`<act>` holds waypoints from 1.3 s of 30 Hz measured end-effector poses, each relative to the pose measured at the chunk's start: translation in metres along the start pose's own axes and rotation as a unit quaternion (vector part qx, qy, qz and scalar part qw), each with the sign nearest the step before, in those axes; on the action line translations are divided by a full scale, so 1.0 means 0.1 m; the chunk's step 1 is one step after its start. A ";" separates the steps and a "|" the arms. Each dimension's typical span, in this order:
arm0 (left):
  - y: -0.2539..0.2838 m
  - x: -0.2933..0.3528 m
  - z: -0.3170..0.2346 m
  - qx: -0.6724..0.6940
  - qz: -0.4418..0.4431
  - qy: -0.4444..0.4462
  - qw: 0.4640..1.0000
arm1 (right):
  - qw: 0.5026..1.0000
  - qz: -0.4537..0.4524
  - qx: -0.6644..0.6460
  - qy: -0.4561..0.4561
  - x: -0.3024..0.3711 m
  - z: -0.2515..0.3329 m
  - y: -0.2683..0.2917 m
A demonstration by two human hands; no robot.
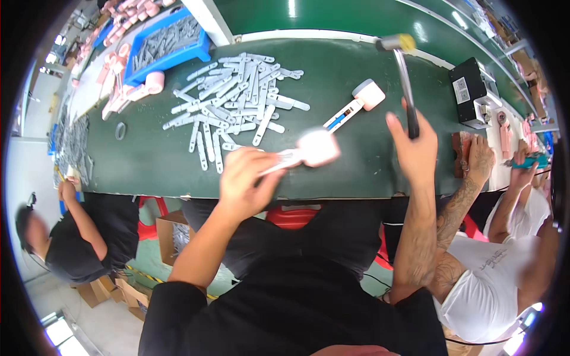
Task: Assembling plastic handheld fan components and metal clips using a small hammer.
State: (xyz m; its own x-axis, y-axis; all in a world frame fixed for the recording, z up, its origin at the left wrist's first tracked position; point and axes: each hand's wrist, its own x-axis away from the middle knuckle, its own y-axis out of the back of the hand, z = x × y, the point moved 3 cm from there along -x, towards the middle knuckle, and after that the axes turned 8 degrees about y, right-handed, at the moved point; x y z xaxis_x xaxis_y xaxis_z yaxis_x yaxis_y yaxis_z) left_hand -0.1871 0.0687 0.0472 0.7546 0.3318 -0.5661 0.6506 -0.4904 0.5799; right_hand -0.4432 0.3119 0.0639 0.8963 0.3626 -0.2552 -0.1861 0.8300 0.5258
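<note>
My left hand (246,181) is closed around the handle of a pink-headed piece (319,148), held over the near part of the green table and blurred by motion. My right hand (417,148) grips a mallet (402,68) by its dark handle; its shaft is shiny metal and its raised head has a yellow face. Between the two hands, farther back, lies another pink-headed piece (369,95) with a blue strip along its handle. Just beyond my left hand is a loose pile of flat grey handle parts (237,104).
A blue tray (205,50) of grey parts stands back left, with pink pieces (155,82) beside it. A grey ring (120,131) lies on the left. A black box (472,95) stands at right, near a co-worker's tattooed arm (460,204). Another person (89,231) works at left.
</note>
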 end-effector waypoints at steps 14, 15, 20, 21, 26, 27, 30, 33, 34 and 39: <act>2.04 0.67 1.85 -0.442 -0.207 0.289 0.824 | 0.997 0.027 -0.041 -0.060 0.01 -0.39 -0.23; 1.91 0.47 1.74 -0.558 -0.208 0.195 0.779 | 0.996 0.032 -0.054 -0.064 0.09 -0.40 -0.20; 0.57 -0.80 0.95 -0.235 -0.032 0.078 0.968 | 0.994 0.040 -0.064 -0.082 0.30 -0.45 -0.09; 0.18 -0.99 0.69 -0.197 0.030 0.012 0.980 | 0.994 0.038 -0.062 -0.081 0.31 -0.39 -0.05; -0.66 -1.36 0.32 -0.191 0.289 0.029 0.938 | 0.995 0.046 -0.057 -0.065 0.29 -0.43 -0.17; -0.69 -1.38 0.36 -0.205 0.313 0.044 0.926 | 0.993 0.077 -0.054 -0.073 0.26 -0.37 -0.19; -0.79 -1.50 0.36 -0.241 0.338 0.067 0.907 | 0.988 0.100 -0.076 -0.090 0.24 -0.30 -0.14; -0.90 -1.60 0.30 -0.230 0.327 0.037 0.916 | 0.989 0.100 -0.060 -0.091 0.24 -0.35 -0.06; -0.89 -1.61 0.28 -0.193 0.307 0.050 0.931 | 0.989 0.098 -0.064 -0.093 0.25 -0.36 -0.05; -0.66 -1.32 0.09 0.040 0.193 0.150 0.969 | 0.989 0.105 -0.057 -0.090 0.25 -0.38 -0.03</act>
State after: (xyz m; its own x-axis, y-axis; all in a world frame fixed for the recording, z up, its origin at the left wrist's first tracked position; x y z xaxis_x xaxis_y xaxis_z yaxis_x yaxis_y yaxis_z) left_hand -0.3310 0.0502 0.0785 0.9393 0.3238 -0.1138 0.3150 -0.6818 0.6603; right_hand -0.4353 0.3346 0.0249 0.8885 0.4589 0.0025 -0.4097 0.7907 0.4550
